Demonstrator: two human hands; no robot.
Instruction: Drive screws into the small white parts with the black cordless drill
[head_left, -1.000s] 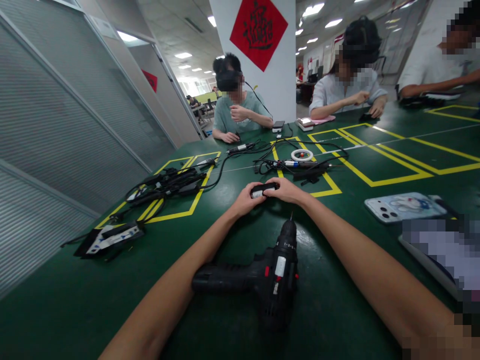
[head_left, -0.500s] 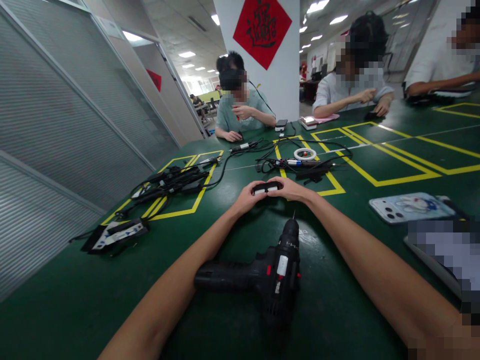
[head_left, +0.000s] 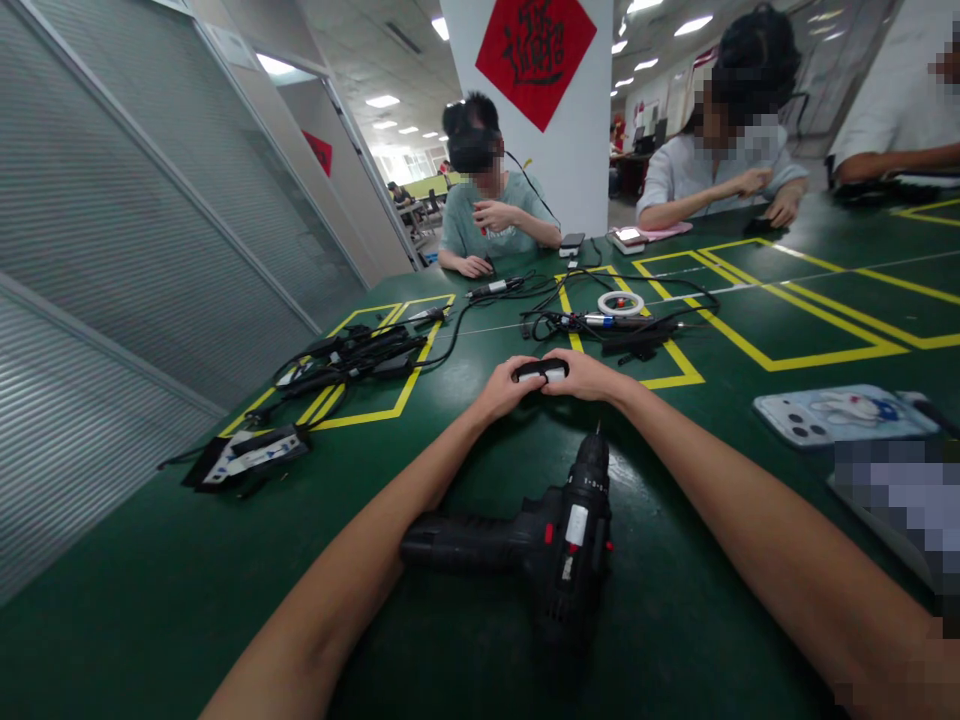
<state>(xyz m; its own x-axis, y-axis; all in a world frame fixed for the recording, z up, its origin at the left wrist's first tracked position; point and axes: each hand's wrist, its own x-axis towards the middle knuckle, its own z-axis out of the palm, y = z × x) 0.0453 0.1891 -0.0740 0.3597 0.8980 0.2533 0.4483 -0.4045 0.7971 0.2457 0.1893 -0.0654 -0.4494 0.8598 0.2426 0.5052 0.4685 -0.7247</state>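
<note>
My left hand (head_left: 501, 391) and my right hand (head_left: 586, 378) meet over the green table (head_left: 150, 620), and both grip a small black device with white labels (head_left: 541, 371) between them. Fingers of both hands are curled round its ends. A black cordless drill (head_left: 555, 545) lies on its side between my forearms, its bit pointing away from me toward the hands.
A phone in a pale case (head_left: 844, 413) lies at the right. Black cables and adapters (head_left: 352, 358) sit at the left, a flat black-and-white piece (head_left: 244, 455) nearer. A tape roll (head_left: 621, 302) and soldering tools (head_left: 600, 322) lie beyond the hands. Three people sit across the table.
Both hands stay closed on the small black device. The view has shifted a little, so everything sits slightly further right in the picture.
</note>
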